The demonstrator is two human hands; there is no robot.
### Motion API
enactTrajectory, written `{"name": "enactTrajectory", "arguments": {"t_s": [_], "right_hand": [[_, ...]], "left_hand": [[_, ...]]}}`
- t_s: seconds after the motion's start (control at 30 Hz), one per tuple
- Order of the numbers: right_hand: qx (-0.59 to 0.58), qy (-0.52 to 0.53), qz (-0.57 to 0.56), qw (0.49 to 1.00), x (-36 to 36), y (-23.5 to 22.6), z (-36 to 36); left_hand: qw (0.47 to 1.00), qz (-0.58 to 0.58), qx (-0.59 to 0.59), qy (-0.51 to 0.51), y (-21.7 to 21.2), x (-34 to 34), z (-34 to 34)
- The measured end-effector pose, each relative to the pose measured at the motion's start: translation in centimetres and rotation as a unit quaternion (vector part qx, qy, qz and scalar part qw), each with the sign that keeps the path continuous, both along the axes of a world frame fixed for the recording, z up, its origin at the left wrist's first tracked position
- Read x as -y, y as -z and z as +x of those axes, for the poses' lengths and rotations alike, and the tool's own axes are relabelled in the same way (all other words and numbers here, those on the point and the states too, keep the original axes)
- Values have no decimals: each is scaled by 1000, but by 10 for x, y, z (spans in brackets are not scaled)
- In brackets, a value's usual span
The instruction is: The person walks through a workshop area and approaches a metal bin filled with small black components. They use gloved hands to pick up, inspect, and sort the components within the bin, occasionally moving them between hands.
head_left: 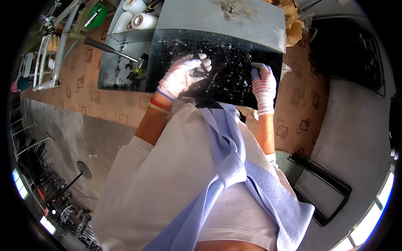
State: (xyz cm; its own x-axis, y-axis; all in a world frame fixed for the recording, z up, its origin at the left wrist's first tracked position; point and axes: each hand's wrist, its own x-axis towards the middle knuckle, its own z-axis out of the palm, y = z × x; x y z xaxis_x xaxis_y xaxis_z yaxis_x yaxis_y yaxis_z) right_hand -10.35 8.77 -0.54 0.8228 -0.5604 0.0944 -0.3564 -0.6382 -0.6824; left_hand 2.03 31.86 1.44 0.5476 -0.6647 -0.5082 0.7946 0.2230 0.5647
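Both my hands wear white work gloves with striped cuffs. My left hand (186, 73) is closed around a thin black strip (197, 54), which stands up past the fingertips over a dark work surface (157, 46). Many small black pieces (228, 58) lie scattered there, mixed with pale specks; their exact kind is too small to tell. At the right side of that surface, my right hand (264, 85) has its fingers curled. Whatever it may grip is hidden against the dark background.
A black-handled hammer (115, 52) lies on the surface to the left. Behind it are rolls of clear film (144, 21). A grey metal panel (188, 14) borders the far side, with brown paper (291, 21) beyond. Black frames (322, 184) rest on the floor at right.
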Motion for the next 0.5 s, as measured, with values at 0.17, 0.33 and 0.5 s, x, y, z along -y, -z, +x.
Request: {"name": "enactTrajectory", "arguments": {"t_s": [0.17,0.33,0.5], "right_hand": [[-186,-45,-85,978,-9,5,-4],[-154,-30,4,988,-6,27,-4],[-14,-27,271,962,-7,18,-7]], "left_hand": [[998,-14,-53,30,5,6,-2],[997,-16,-64,32,15,6,-3],[998,-6,-37,53,14,5,-4]]}}
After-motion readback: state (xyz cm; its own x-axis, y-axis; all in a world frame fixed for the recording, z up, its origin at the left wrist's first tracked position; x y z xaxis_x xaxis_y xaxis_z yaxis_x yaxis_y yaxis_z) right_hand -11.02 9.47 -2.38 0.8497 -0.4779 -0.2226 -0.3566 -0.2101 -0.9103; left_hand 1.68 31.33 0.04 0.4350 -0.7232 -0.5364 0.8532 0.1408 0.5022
